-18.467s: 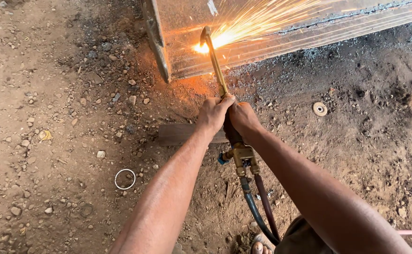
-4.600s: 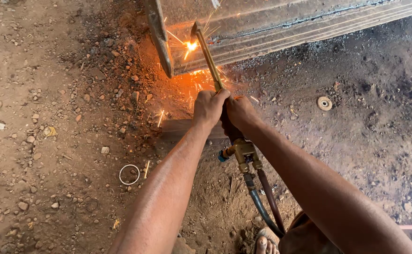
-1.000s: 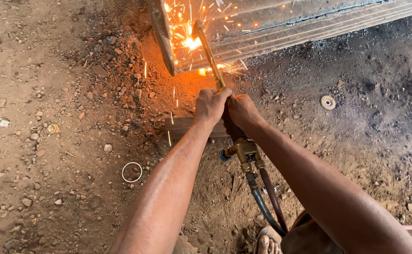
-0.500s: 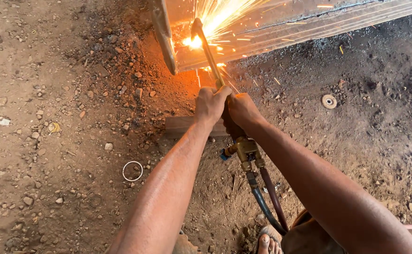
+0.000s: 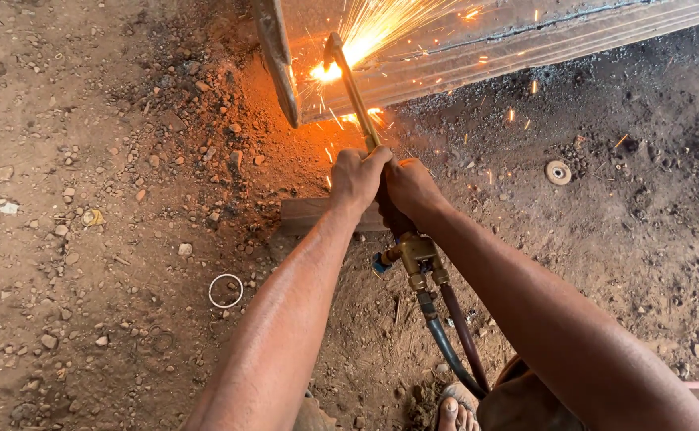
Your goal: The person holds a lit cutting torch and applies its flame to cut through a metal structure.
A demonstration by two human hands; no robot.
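A brass cutting torch (image 5: pixel 353 92) reaches from my hands up to a large steel plate (image 5: pixel 509 40) at the top of the view. Its tip glows bright orange at the plate's lower left corner and throws sparks up and to the right. My left hand (image 5: pixel 357 179) is wrapped round the torch handle, and my right hand (image 5: pixel 409 191) grips it just beside and below. Brass valves (image 5: pixel 415 255) sit under my hands, with two hoses (image 5: pixel 449 335) running down towards my sandalled foot (image 5: pixel 453 411).
Bare dirt ground with small stones lies all around. A wooden block (image 5: pixel 305 215) lies under my left wrist. A white ring (image 5: pixel 225 290) rests on the dirt at lower left, and a round metal washer (image 5: pixel 558 172) lies to the right. Dark slag lines the ground under the plate.
The spray of sparks has grown and now fans up to the right. The torch tip has stayed at the plate's corner; both hands hold as before.
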